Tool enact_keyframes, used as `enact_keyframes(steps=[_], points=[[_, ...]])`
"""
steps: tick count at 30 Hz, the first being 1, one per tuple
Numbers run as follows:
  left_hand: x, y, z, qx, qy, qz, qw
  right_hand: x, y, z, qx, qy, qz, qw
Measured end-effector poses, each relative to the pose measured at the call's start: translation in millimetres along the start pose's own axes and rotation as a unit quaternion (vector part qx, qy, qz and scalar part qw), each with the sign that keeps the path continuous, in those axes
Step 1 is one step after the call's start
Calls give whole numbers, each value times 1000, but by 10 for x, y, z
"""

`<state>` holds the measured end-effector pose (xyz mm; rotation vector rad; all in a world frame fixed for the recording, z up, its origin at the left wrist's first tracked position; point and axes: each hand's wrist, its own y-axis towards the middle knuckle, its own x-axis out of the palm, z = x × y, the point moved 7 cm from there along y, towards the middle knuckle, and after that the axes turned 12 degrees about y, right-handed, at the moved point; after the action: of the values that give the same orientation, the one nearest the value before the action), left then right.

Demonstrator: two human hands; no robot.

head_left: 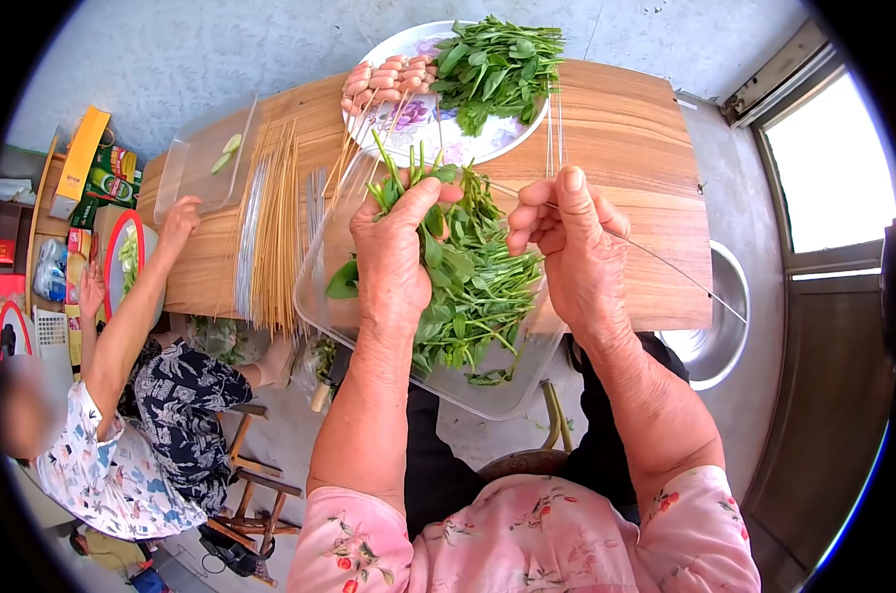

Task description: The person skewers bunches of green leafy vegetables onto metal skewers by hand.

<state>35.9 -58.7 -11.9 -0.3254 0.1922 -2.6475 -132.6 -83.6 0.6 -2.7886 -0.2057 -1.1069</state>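
Note:
My left hand [394, 252] is closed round a small bunch of leafy green stems [394, 168], whose cut ends poke up above the fingers. Between the thumb and fingers of my right hand [573, 247] is a thin metal skewer [680, 269]. Its long end slants down to the right, and its other end points left at the greens. Beneath both hands a clear plastic bin [483, 400] holds a heap of loose leafy greens [473, 296]. Whether the skewer tip touches the held stems, I cannot tell.
A patterned oval tray [468, 148] bears skewered sausages [389, 81] and skewered greens [497, 69]. Bamboo skewers [275, 227] and metal skewers [250, 237] lie left. A co-worker [122, 445] reaches to a clear box [196, 158] with cucumber slices. A metal basin [730, 346] stands right.

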Motion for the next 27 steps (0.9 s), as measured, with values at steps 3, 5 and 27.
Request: enact_keyframes(steps=[3,5,27], points=[[1,8,-8,-10,-2,5,1000,-1,5,-5,0,-9,10,1000],[-11,-14,-19,-5,-2,6,1000,-11,-25,1,-9,-21,9,1000],[100,-73,-15,61,74,-7,995,13,-63,38,-51,-67,11,996]])
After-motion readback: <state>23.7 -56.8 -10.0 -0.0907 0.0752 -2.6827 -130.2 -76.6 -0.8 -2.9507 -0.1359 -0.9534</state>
